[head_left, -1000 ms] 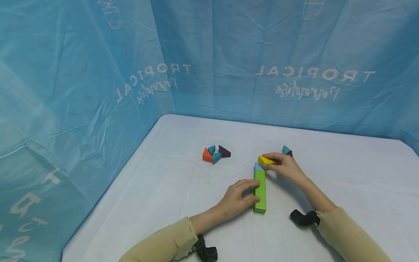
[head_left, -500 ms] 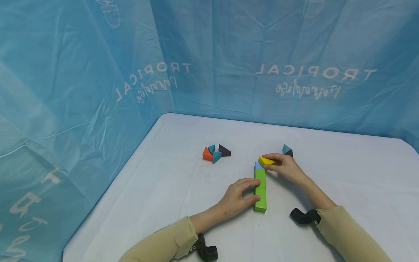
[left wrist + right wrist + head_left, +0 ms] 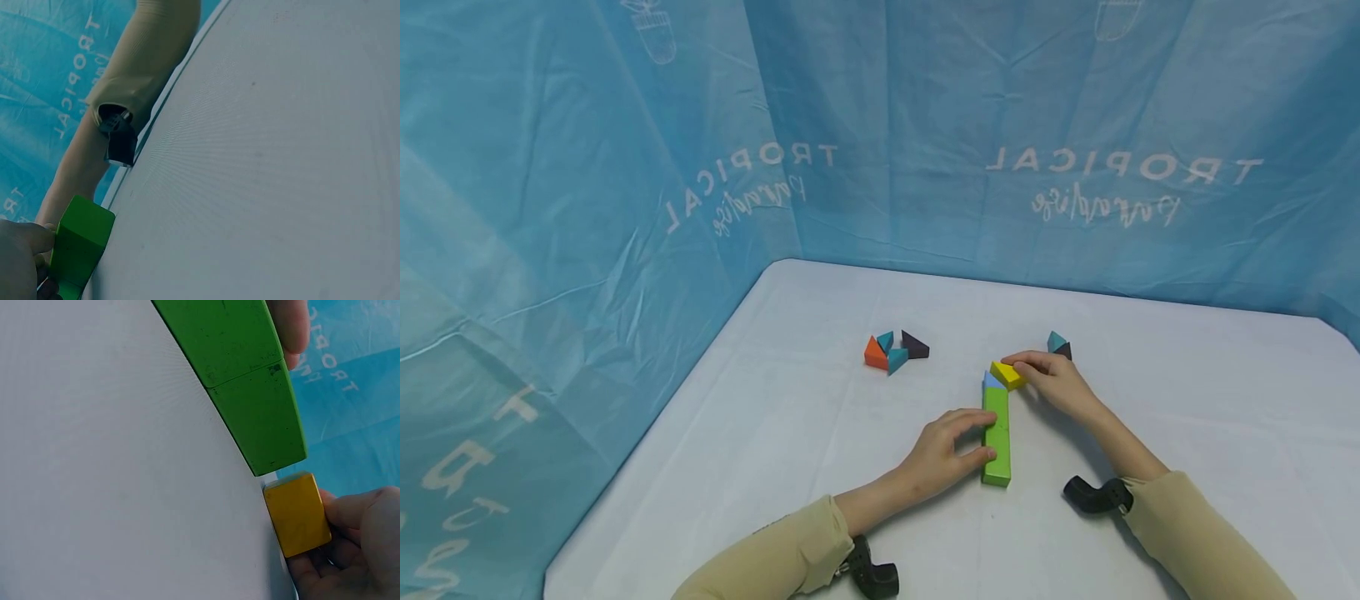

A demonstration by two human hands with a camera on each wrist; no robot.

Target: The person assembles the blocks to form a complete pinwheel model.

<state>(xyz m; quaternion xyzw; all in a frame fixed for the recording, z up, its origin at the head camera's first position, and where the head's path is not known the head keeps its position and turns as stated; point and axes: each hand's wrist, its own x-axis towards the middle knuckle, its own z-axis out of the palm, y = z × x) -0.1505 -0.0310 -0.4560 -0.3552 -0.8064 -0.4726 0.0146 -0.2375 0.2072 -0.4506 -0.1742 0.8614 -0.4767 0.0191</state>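
My left hand [image 3: 946,454] reaches in from the left, its index finger and thumb resting on two green blocks [image 3: 997,442] laid end to end in a straight line. In the left wrist view the thumb touches the side of a green block [image 3: 83,234]. At the far end of that line sits a small light blue triangular block [image 3: 992,381]. Just right of it, a yellow triangular block [image 3: 1006,375] lies at a slant, one corner close to the blue one. My right hand [image 3: 1056,386] holds the yellow block between thumb and fingers; its rectangular side [image 3: 297,515] faces the right wrist camera.
Orange [image 3: 876,354], teal [image 3: 897,359] and dark [image 3: 915,345] wedge blocks lie grouped at the far left. Beyond my right hand are another teal block [image 3: 1056,342] and a dark one [image 3: 1066,351]. Blue printed curtains [image 3: 887,167] hang behind the white table [image 3: 820,350].
My right thumb has drawn back from the near side of the yellow block, which now shows more fully and sits slightly turned. My left hand and the green blocks hold still.
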